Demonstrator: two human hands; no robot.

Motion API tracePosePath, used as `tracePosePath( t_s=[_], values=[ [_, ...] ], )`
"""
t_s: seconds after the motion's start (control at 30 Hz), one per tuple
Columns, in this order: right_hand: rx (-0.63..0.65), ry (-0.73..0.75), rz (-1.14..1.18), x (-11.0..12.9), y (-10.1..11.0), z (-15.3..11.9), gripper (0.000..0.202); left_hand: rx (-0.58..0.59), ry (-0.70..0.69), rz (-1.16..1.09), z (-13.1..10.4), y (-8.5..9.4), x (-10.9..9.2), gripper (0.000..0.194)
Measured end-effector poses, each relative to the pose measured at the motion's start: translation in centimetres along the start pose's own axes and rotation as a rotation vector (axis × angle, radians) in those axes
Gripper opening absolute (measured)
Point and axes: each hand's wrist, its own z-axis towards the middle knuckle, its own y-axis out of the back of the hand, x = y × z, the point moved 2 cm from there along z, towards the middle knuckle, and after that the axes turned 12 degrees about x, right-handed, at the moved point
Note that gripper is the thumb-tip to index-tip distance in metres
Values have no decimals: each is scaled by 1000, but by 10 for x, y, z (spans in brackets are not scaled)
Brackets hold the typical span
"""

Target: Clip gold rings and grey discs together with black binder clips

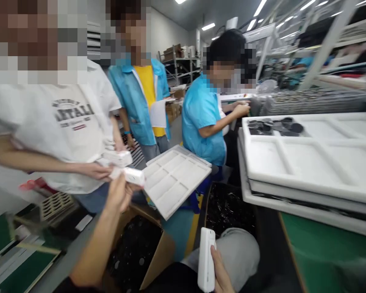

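The right hand [221, 270] is closed around a white device [206, 260], which stands nearly upright beside a grey-clad knee [239, 254]. To the right is a green worktop [320, 244], its near part bare and its left edge running toward the viewer. An open cardboard box [160, 260], with black pieces inside, sits below the left arm. The left hand [118, 194] has its fingers together on a 2nd white device [134, 176], just beside a co-worker's hand [100, 171] and a 3rd white device [118, 158].

On the worktop, a stack of white trays [311, 158] overhangs the left edge; 2 compartments at the top tray's far left corner hold dark discs [288, 127]. Dark, glinting material [228, 207] lies low beside that edge. Another white tray [181, 181] slopes in the gap between the people, near a blue stool [197, 201].

Of 3 co-workers, 1 wears a white T-shirt [76, 110], 1 an open blue jacket [140, 101] with white paper [158, 114] in front, and 1 sits in a blue top [198, 118], hands together beyond the stack. Farther back stand metal shelves [183, 67] with cartons, under ceiling lights [208, 27].
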Motion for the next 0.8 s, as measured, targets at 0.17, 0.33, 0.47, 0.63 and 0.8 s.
tracePosePath(
  t_s=[0.17, 0.33, 0.47, 0.63, 0.8],
  values=[
    [-143, -55, 231, -2, 22, -23, 61, 520, 740, -1008, -53, -165, 93, 22],
    [-504, 281, 106, 3, 32, -48, 63, 1071, 637, -585, -89, -262, 120, 25],
    [-833, 447, -73, 17, 23, -72, 59, 1403, 242, 122, -114, -269, 135, 30],
    [-908, 528, 10, 52, -1, -89, 57, 1795, 325, 137, -140, -259, 150, 44],
    [-934, 576, -64, 64, 1, -93, 46, 1651, 399, 167, -146, -272, 150, 50]
  ],
)
